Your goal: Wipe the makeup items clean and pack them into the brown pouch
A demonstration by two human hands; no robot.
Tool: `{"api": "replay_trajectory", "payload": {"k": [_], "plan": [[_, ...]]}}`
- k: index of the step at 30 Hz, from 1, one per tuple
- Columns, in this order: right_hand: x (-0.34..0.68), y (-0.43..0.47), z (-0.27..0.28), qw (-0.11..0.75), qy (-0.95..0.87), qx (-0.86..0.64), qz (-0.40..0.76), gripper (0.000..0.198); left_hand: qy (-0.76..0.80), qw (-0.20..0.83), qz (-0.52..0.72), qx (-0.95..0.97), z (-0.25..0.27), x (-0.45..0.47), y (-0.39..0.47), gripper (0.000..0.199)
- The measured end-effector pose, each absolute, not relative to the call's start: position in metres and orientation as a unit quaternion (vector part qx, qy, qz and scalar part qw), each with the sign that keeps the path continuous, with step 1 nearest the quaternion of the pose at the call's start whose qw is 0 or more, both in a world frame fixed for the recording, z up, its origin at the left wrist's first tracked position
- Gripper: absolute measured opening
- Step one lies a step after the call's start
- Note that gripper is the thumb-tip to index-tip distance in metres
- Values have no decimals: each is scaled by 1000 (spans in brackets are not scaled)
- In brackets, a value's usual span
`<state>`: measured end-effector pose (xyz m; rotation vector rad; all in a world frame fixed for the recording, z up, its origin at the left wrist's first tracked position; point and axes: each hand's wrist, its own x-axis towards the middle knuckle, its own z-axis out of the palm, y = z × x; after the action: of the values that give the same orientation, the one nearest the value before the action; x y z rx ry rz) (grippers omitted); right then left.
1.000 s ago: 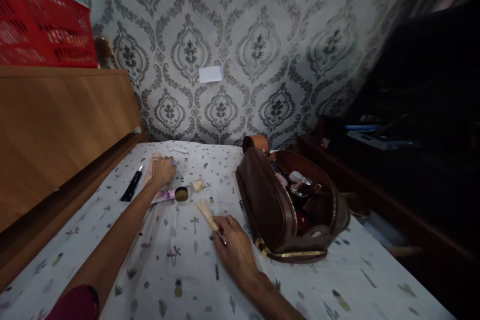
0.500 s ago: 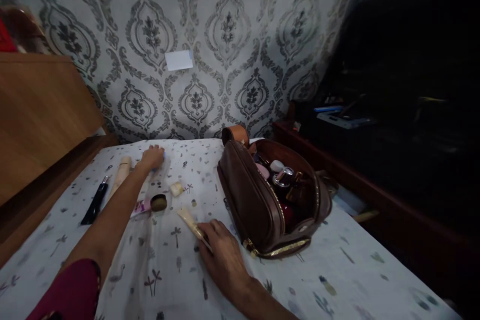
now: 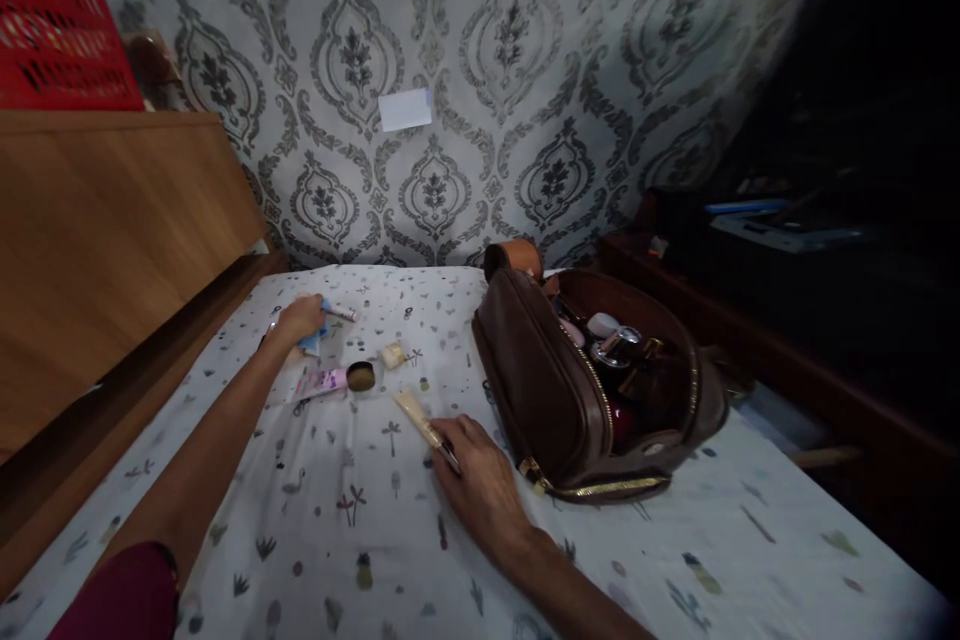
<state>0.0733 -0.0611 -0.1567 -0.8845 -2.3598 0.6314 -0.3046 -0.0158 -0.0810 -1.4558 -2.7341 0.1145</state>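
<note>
on the printed sheet [image 3: 390,520], left grip [image 3: 298,320] holds a blue tube [image 3: 313,340].

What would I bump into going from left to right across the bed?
Left hand on a small blue thing → pink tube → dark round cap → little cream bottle → cream stick → right hand → open brown bag

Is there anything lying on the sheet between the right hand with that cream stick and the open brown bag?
Nothing visible does. The right hand rests on the cream stick, and only bare printed sheet shows between it and the brown bag just to its right. The other small items lie to the left, near the left hand.
</note>
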Motion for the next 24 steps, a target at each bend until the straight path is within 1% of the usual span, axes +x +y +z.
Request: {"api": "replay_trajectory", "payload": {"k": [5, 8, 11, 16, 19, 21, 24], "plan": [[73, -61, -157, 264, -874, -334, 234, 27, -877, 33, 18, -479, -104, -274, -32, 40], [74, -61, -156, 261, -875, -338, 230, 27, -880, 39, -13, -473, -109, -262, -40, 40], [76, -60, -153, 250, -884, -341, 201, 26, -880, 32, -64, -469, -105, -257, -52, 40], [79, -56, -149, 246, -892, -345, 161, 26, -843, 9, -195, -501, -90, -245, -79, 35], [78, -55, -150, 256, -895, -334, 151, 24, -796, -29, -258, -547, -83, -224, -100, 32], [78, -56, -150, 280, -892, -317, 160, 24, -766, -67, -280, -574, -82, -203, -115, 31], [80, -60, -148, 326, -872, -289, 224, 30, -707, -152, -309, -618, -88, -165, -138, 29]]}}
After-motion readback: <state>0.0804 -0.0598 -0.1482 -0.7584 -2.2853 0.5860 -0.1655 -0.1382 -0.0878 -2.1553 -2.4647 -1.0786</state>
